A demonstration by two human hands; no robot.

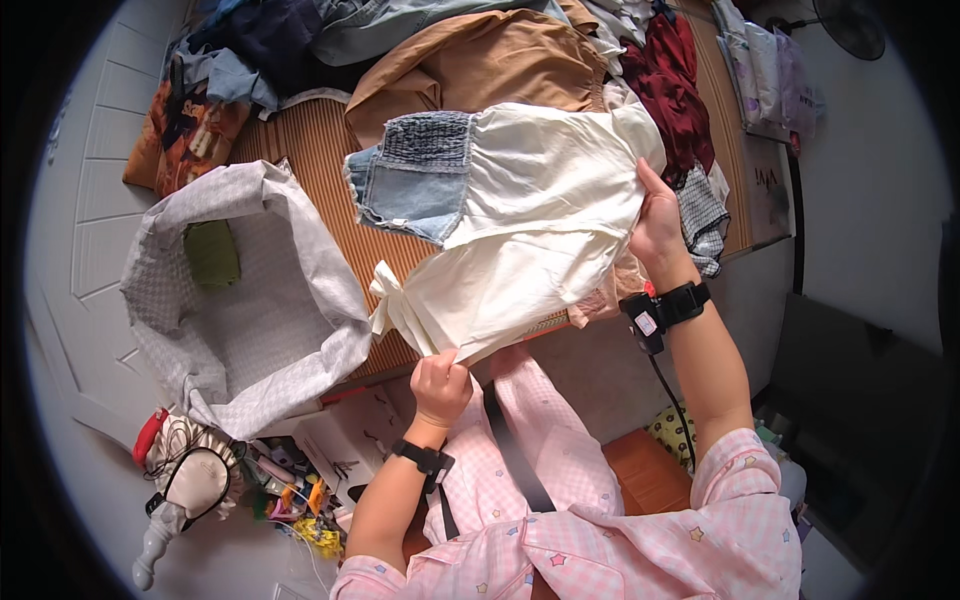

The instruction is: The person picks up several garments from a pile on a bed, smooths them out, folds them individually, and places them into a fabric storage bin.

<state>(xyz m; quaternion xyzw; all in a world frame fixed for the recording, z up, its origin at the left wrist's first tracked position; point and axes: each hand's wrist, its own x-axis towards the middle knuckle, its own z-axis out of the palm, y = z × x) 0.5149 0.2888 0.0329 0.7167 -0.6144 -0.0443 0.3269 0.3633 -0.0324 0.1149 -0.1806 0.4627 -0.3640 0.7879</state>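
Note:
A white garment with a blue denim, shirred bodice is spread on the striped mat before me. Its white skirt runs to the right, and a sleeve-like white part with a tied bow hangs towards me. At the near edge of this cloth my left hand pinches the fabric in closed fingers. My right hand grips the garment's right end, thumb on top, with the fingers partly hidden beneath. Both wrists wear black straps with small devices.
Left of the garment stands a grey fabric bin with a folded green cloth inside. A brown garment, a dark red cloth and other clothes lie along the mat. Plastic-wrapped packages sit at the far right.

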